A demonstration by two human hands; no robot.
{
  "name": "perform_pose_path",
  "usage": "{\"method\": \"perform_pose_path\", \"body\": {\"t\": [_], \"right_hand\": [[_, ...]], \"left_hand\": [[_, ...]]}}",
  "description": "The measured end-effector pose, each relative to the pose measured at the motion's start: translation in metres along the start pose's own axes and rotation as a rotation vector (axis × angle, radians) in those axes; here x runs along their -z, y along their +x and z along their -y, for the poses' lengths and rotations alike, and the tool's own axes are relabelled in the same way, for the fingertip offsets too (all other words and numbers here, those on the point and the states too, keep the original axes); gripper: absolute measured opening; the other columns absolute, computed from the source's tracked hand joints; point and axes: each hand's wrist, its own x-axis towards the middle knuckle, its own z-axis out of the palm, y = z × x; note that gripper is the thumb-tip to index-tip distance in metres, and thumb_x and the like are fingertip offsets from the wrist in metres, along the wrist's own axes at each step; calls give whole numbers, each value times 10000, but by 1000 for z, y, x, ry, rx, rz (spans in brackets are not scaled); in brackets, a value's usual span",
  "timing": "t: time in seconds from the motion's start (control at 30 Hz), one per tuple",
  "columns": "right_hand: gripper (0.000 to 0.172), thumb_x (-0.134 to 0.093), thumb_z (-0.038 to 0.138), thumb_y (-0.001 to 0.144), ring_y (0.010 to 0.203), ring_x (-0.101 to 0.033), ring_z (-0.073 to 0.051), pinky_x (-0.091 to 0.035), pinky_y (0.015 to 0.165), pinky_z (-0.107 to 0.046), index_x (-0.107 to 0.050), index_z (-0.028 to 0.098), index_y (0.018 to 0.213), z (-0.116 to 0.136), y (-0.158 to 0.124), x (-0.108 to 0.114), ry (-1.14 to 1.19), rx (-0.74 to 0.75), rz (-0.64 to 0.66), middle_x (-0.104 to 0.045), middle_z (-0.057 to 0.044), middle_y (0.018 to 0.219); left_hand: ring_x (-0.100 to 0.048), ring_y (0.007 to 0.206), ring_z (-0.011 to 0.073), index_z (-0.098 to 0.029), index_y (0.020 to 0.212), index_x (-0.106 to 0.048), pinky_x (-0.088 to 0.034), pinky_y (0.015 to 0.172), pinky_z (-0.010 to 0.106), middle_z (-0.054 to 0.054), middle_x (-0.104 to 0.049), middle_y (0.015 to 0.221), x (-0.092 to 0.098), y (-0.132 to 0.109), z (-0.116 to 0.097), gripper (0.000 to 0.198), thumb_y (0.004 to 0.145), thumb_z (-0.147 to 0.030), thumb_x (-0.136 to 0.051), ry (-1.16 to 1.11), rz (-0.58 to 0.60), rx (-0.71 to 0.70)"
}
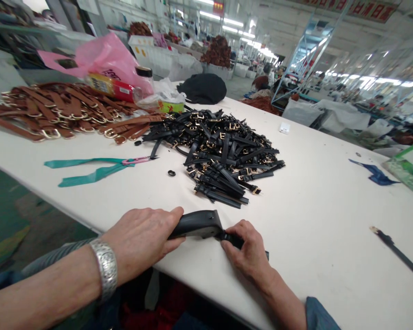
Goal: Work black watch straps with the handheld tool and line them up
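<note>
Black strap: over the white table, near edge, pinched in the right hand. Long axis runs left to right; left end at the head of a black handheld tool, contact unconfirmed. Left hand closed around the tool's handle. Beyond: piled black buckled straps.

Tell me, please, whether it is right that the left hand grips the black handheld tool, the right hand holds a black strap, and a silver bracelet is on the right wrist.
Not quite: the head view shows the silver bracelet on the left wrist, not the right. The left hand does grip the black handheld tool, and the right hand holds a black strap.
</note>
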Motion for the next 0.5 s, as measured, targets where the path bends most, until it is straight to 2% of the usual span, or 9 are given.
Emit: {"method": "perform_pose_path", "body": {"t": [0.13, 0.37, 0.5], "right_hand": [[186, -784, 150, 795, 829, -722, -244, -585, 775, -359, -824, 227, 960, 1, 0, 0, -11, -1, 7, -741, -50, 877], [180, -787, 142, 805, 867, -741, -250, -581, 780, -354, -833, 226, 957, 4, 1, 3, 13, 17, 35, -768, -61, 893], [183, -773, 144, 808, 877, -738, -256, -582, 783, -360, -830, 224, 962, 5, 1, 5, 5, 17, 47, -771, -70, 908]], "left_hand": [[-855, 1101, 460, -214, 1312, -697, -660, 925, 560, 192, -889, 1136, -2, 2, -4, 344, 1080, -416, -544, -22, -4, 24], [-855, 1056, 471, -240, 1253, -711, -654, 908, 586, 192, -883, 1078, -14, -14, 19, 369, 1055, -471, -502, -15, 18, 24], [-859, 1036, 464, -240, 1235, -721, -656, 891, 572, 181, -887, 1059, -13, -14, 15, 370, 1047, -469, -497, -35, 1, 16]]}}
